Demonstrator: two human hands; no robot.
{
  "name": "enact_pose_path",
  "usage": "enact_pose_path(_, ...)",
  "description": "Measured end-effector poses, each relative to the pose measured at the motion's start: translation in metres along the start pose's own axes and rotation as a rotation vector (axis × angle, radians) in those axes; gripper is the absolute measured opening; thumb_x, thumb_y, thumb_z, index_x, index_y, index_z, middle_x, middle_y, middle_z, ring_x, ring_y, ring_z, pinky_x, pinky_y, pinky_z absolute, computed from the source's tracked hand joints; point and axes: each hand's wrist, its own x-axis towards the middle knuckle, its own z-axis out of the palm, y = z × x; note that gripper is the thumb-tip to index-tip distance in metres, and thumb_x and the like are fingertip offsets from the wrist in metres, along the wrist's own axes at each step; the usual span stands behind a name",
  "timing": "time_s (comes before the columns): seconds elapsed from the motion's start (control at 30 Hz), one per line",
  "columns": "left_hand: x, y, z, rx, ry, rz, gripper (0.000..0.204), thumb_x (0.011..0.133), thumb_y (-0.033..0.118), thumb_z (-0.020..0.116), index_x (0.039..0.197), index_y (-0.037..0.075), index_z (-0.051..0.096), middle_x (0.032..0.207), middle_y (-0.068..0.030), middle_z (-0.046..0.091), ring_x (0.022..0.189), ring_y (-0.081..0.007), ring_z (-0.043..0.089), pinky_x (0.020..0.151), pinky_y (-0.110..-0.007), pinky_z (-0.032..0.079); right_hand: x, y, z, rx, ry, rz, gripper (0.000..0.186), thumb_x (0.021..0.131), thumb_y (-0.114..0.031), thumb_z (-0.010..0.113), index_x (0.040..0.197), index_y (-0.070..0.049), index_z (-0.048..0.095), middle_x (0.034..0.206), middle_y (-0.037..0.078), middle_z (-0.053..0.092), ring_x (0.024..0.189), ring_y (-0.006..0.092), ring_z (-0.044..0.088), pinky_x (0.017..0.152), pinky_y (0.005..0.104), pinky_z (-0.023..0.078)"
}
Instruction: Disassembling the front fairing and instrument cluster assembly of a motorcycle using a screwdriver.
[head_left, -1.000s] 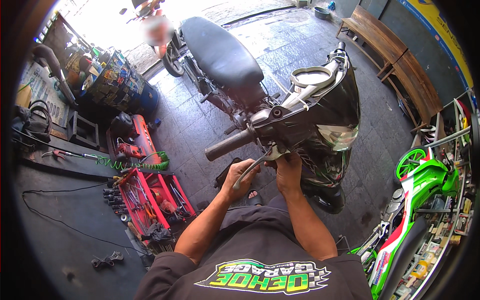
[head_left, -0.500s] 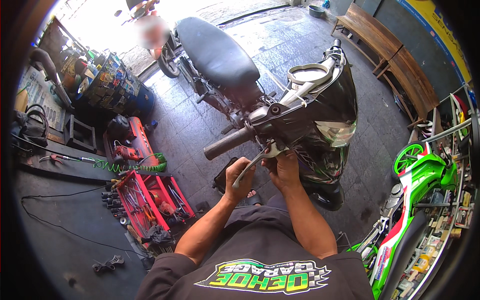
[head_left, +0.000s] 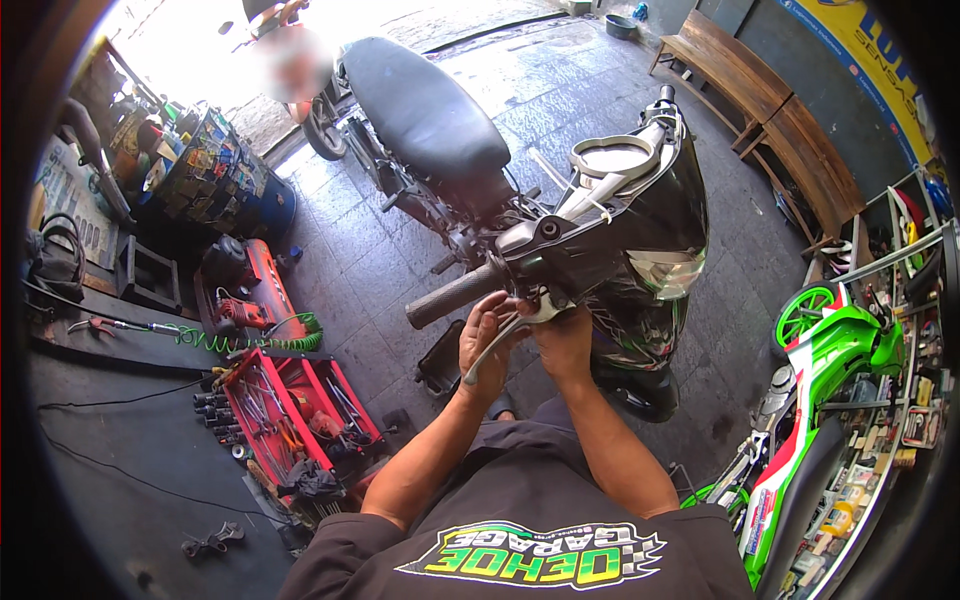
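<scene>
A silver brake lever (head_left: 497, 347) slants below the black ribbed grip (head_left: 455, 293) on the near end of a motorcycle's handlebar. My right hand (head_left: 565, 350) is closed around the lever's pivot end, its fingertips partly hidden. My left hand (head_left: 483, 350) is upright beside the lever, fingers stretched and slightly apart, with the lever passing across the palm. Whether the left palm touches it I cannot tell. Right above my hands is the black front fairing (head_left: 640, 225) with a clear headlight (head_left: 668, 272) and a pale round-framed instrument cover (head_left: 613, 157).
The long black seat (head_left: 425, 105) extends to the far left. A red tool tray (head_left: 290, 400) and a red compressor (head_left: 262, 285) stand left, near a blue drum (head_left: 280, 205). A wooden bench (head_left: 765, 105) stands far right; a green toy motorbike (head_left: 840, 355) tops the parts case at right.
My left hand's fingers have opened from their curl round the lever and now point upward. My right hand stays at the pivot end. The whole view has shifted slightly.
</scene>
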Motion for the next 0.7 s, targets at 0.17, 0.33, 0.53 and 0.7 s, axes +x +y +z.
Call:
enact_pose_path(0.17,0.014,-0.023,0.004,-0.218,0.182,-0.061,0.050,0.107,0.040,0.044,0.124,-0.005,0.056,0.115,-0.0164,0.067,0.100,-0.0227,0.068,0.094,-0.036,0.054,-0.008,0.013,-0.011,-0.311,-0.186,0.166,0.023,0.085,-0.018,0.079,0.096,0.000,0.069,0.086,0.002,0.069,0.078,0.0092,0.062,0.068,0.0290,0.051)
enact_pose_path(0.33,0.022,-0.040,-0.007,-0.148,0.238,-0.170,0.050,0.109,0.041,0.039,0.108,-0.003,0.062,0.104,-0.0151,0.070,0.092,-0.0210,0.068,0.085,-0.034,0.055,-0.003,0.006,-0.004,-0.599,-0.049,-0.040,0.021,0.089,-0.019,0.074,0.090,0.001,0.070,0.080,0.007,0.071,0.072,0.0145,0.066,0.064,0.0317,0.051)
enact_pose_path(0.53,0.018,-0.050,-0.020,-0.217,0.393,-0.272,0.036,0.108,0.031,0.041,0.103,0.003,0.062,0.094,-0.0074,0.069,0.075,-0.0161,0.065,0.068,-0.030,0.053,-0.008,0.011,0.001,-0.467,0.033,-0.028,0.026,0.094,-0.024,0.069,0.089,0.002,0.069,0.074,0.005,0.070,0.068,0.0128,0.065,0.059,0.0324,0.049)
enact_pose_path(0.7,-0.017,-0.032,0.007,-0.101,0.130,-0.223,0.034,0.104,0.017,0.046,0.129,-0.001,0.059,0.108,-0.0084,0.066,0.096,-0.0140,0.062,0.083,-0.031,0.051,-0.018,0.022,-0.027,-0.534,-0.022,0.176,0.021,0.094,-0.019,0.070,0.088,0.001,0.068,0.073,0.002,0.068,0.067,0.0085,0.062,0.057,0.0287,0.048)
